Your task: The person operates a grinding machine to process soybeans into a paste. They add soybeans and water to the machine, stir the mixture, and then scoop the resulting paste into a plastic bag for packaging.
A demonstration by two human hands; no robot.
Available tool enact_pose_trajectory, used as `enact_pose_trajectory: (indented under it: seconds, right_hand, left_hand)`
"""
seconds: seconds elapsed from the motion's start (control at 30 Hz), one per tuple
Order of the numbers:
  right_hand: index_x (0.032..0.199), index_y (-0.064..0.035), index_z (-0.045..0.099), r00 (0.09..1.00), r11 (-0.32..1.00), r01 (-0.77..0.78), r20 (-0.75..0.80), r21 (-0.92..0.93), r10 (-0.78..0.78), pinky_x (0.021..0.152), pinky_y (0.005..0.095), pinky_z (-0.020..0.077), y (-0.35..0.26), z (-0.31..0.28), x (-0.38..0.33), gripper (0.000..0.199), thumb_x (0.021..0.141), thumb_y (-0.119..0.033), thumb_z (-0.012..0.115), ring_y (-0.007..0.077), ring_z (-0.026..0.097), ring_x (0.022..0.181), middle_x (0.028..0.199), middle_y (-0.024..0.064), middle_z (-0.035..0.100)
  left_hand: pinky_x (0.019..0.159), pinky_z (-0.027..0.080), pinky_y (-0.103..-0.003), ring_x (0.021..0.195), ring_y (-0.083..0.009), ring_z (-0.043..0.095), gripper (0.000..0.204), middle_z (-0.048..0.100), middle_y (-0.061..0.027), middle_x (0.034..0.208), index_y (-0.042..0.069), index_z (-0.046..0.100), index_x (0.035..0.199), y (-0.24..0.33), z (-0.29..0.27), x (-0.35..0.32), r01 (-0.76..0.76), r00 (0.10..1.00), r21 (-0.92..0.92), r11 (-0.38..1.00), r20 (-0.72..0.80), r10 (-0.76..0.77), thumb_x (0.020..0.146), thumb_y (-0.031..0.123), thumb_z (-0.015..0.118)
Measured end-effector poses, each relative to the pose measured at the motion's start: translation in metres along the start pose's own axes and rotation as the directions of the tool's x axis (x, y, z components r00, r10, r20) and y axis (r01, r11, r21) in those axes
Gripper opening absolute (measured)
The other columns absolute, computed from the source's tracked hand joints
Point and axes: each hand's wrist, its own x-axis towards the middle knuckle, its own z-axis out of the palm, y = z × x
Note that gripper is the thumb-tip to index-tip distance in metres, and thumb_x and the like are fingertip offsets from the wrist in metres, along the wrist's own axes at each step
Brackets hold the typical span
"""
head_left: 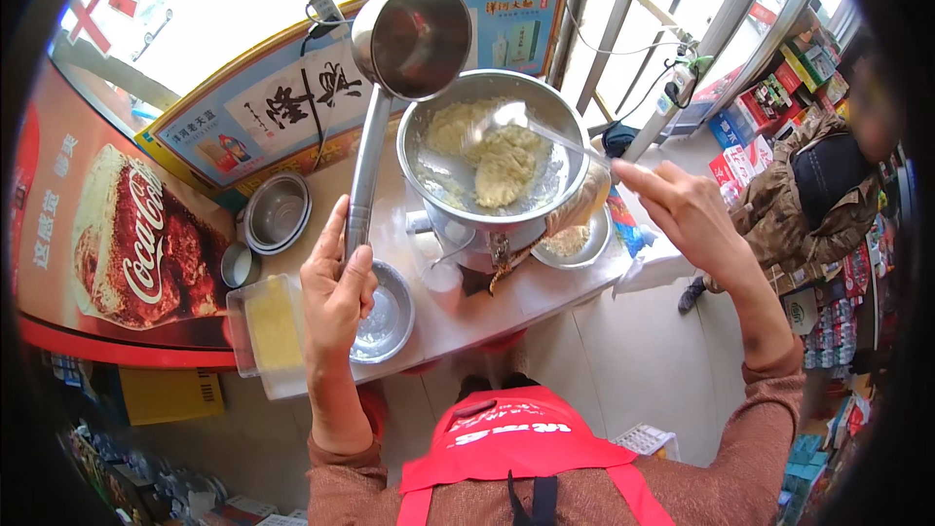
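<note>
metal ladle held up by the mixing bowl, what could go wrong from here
The ladle, in the left hand's grip, looks close to the bowl and might knock its rim. The motion-blurred utensil in the right hand could flick batter out. The metal basin sits near the counter's front edge, so a bump might tip it off.

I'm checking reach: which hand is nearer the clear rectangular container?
Left. In view, the left hand is just right of the clear rectangular container; the right hand is much farther right, past the large steel bowl.
</note>
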Motion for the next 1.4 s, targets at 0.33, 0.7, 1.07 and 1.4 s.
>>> enact_pose_trajectory:
  seconds: [0.33, 0.7, 1.07, 1.4]
  right_hand:
    - [0.132, -0.0063, 0.053, 0.962, 0.902, -0.232, 0.223, 0.365, 0.158, 0.078, 0.0413, 0.0481, -0.038, 0.004, -0.008, 0.042, 0.090, -0.011, 0.053, 0.0392, 0.063, 0.088, 0.096, 0.0272, 0.062]
    - [0.127, -0.0120, 0.060, 0.974, 0.989, -0.054, 0.228, 0.137, 0.022, 0.069, 0.0381, 0.0481, -0.047, 0.007, 0.014, 0.040, 0.087, -0.011, 0.057, 0.0298, 0.061, 0.070, 0.080, 0.0163, 0.061]
    - [0.127, -0.0117, 0.058, 0.994, 0.978, -0.094, -0.035, 0.185, 0.103, 0.067, 0.0440, 0.0496, -0.023, 0.045, 0.040, 0.037, 0.090, -0.014, 0.055, 0.0340, 0.063, 0.071, 0.076, 0.0193, 0.062]
    - [0.131, -0.0115, 0.056, 0.996, 0.953, -0.083, 0.013, 0.293, 0.083, 0.072, 0.0425, 0.0462, -0.034, 0.016, 0.014, 0.043, 0.088, -0.011, 0.056, 0.0349, 0.059, 0.075, 0.078, 0.0196, 0.059]
  left_hand:
    - [0.040, 0.032, -0.017, 0.050, -0.0016, 0.040, 0.056, 0.050, 0.0025, 0.073, -0.003, 0.034, 0.144, -0.002, -0.001, 0.006, -0.021, 0.999, -0.040, 0.999, 0.037, 0.022, 0.093, 0.006, 0.056]
    - [0.038, 0.033, -0.016, 0.047, -0.0010, 0.040, 0.059, 0.053, -0.0004, 0.081, -0.001, 0.031, 0.145, -0.002, 0.000, 0.006, -0.025, 0.996, -0.040, 0.999, 0.079, 0.028, 0.093, 0.006, 0.057]
    - [0.038, 0.034, -0.016, 0.047, -0.0015, 0.040, 0.060, 0.052, -0.0008, 0.079, -0.003, 0.028, 0.145, 0.000, 0.010, 0.009, -0.015, 0.996, -0.046, 0.999, 0.093, 0.020, 0.093, 0.005, 0.056]
    - [0.037, 0.034, -0.016, 0.047, -0.0014, 0.040, 0.058, 0.052, -0.0001, 0.077, -0.003, 0.031, 0.145, -0.003, 0.014, 0.008, -0.007, 0.997, -0.040, 0.999, 0.078, 0.010, 0.093, 0.005, 0.056]
